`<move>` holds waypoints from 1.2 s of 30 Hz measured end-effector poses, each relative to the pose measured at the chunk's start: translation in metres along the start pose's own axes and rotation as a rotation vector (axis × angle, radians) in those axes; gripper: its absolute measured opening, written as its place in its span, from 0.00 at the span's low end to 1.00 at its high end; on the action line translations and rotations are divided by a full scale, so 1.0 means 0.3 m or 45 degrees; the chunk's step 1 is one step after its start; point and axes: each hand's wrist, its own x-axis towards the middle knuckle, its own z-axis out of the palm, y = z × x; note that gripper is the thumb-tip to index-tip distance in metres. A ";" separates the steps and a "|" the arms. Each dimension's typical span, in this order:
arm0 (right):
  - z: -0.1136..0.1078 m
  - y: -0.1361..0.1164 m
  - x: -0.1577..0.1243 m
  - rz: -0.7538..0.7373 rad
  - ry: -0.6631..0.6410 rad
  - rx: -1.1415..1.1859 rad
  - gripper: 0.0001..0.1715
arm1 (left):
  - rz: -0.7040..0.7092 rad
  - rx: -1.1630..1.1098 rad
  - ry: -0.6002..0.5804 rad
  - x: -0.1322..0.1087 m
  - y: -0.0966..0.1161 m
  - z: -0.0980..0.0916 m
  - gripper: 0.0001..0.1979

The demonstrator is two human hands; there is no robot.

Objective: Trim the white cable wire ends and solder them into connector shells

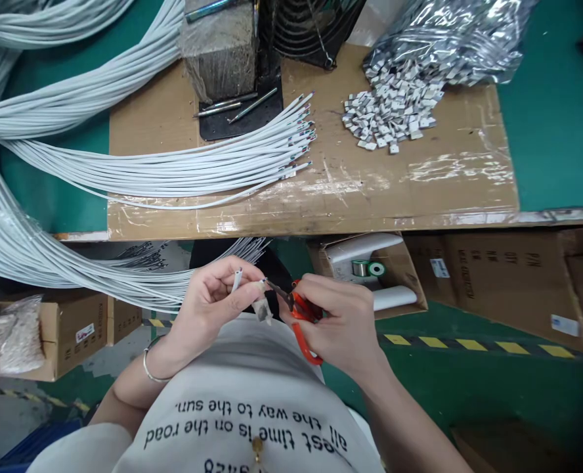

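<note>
My left hand (213, 299) is closed in a pinch on the end of a white cable (236, 278), held just below the table's front edge. My right hand (343, 322) grips red-handled scissors (301, 315); their dark blades point left and touch the cable tip at my left fingertips. A bundle of white cables (183, 167) with stripped ends lies on the cardboard-covered table top (419, 190). To its right sits a pile of small white connectors (394, 112), spilling from a clear plastic bag (449, 39).
More white cable bundles (35, 249) hang over the left side. A grey block (220, 49) with metal tools and a black fan (311, 29) stand at the back. An open box with a solder spool (365, 268) and cardboard cartons (508, 282) sit under the table.
</note>
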 end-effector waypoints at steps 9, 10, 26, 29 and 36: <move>-0.001 0.000 0.004 0.008 -0.008 0.011 0.23 | -0.060 0.081 0.086 -0.009 0.003 -0.003 0.12; -0.001 0.000 0.005 0.007 -0.010 0.009 0.23 | -0.062 0.089 0.091 -0.009 0.003 -0.003 0.12; 0.010 -0.004 -0.003 0.017 0.006 0.001 0.24 | -0.061 0.055 0.109 -0.009 0.002 0.005 0.12; 0.037 -0.006 -0.011 0.048 0.075 0.005 0.23 | -0.014 0.078 0.095 -0.005 -0.004 0.002 0.10; -0.032 0.060 0.013 0.324 0.724 0.418 0.28 | -0.034 0.106 0.051 -0.028 -0.021 -0.020 0.10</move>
